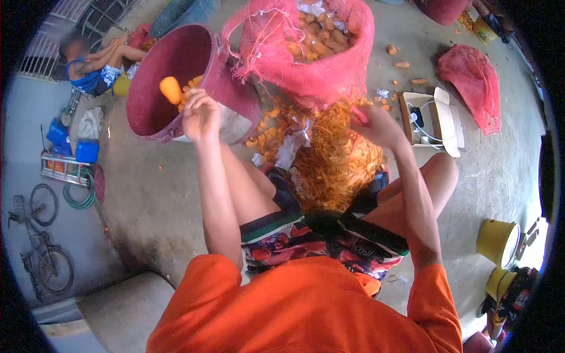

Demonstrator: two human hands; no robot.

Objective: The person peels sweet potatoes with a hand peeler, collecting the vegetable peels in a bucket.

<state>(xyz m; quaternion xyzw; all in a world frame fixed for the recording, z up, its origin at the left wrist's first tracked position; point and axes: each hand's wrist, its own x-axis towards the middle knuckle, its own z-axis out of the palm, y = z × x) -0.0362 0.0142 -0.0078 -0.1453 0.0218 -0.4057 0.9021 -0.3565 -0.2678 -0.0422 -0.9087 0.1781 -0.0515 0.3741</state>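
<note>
My left hand [202, 115] is raised at the near rim of a large maroon bin [159, 132], its fingers loosely apart. Just beyond the fingertips a peeled carrot [171, 90] hangs in the air over the bin's mouth, seemingly free of the hand. More peeled orange pieces [191, 85] show inside, partly behind my fingers. My right hand [381, 125] is closed around what looks like a red peeler [360, 115], blurred, above a heap of orange peelings [335, 159] between my legs. Behind the heap stands a pink mesh sack [335, 70] holding unpeeled carrots [326, 38].
Orange scraps and crumpled paper [291, 147] lie beside the heap. To the right are an open cardboard box [424, 120] with a white cable, a red sack [471, 82] and yellow buckets [497, 241]. Another person [97, 67] sits at far left, above a leaning bicycle [47, 247].
</note>
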